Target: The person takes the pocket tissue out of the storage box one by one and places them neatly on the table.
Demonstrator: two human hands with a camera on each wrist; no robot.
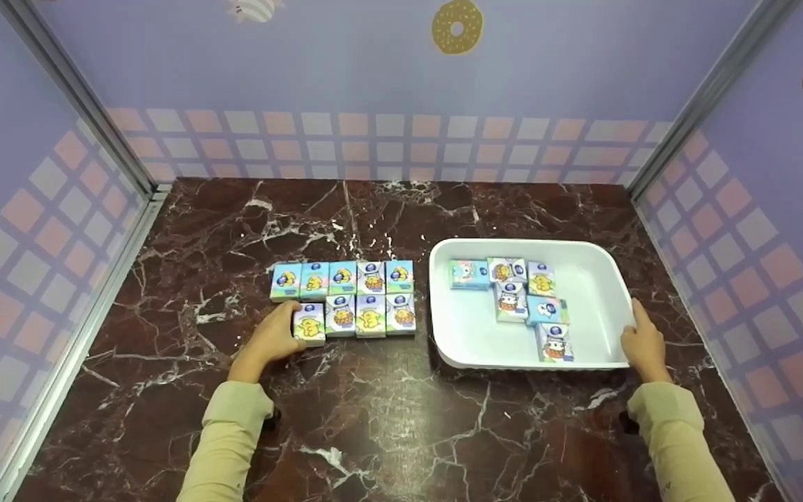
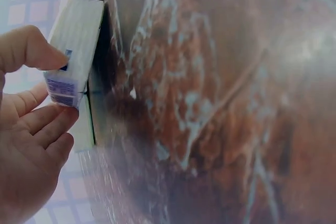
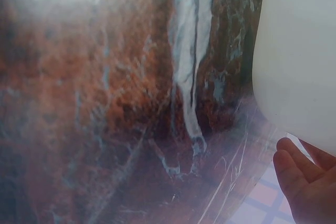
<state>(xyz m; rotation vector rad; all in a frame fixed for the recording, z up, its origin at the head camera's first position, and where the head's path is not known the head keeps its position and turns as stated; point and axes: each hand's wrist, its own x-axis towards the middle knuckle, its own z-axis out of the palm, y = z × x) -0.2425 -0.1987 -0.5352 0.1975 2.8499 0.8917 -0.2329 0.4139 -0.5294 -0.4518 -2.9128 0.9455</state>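
Note:
My left hand [image 1: 274,336] pinches a small tissue pack [image 1: 309,324] at the front left of a two-row block of tissue packs [image 1: 371,272]. In the left wrist view, the thumb [image 2: 50,56] lies on one side of that pack [image 2: 76,40] and the fingers on the other. At the right, my right hand [image 1: 645,343] holds the right rim of a white plastic tub [image 1: 593,307], thumb over the edge. The right wrist view shows its fingers [image 3: 294,169] against the tub's outside [image 3: 299,61]; the thumb is hidden there. Several tissue packs [image 1: 511,301] lie inside the tub.
A dark red marble-patterned tabletop [image 1: 387,432] carries everything. Purple panels with a pink and white check [image 1: 387,125] stand at the back and both sides. The tub's left wall stands just right of the block of packs.

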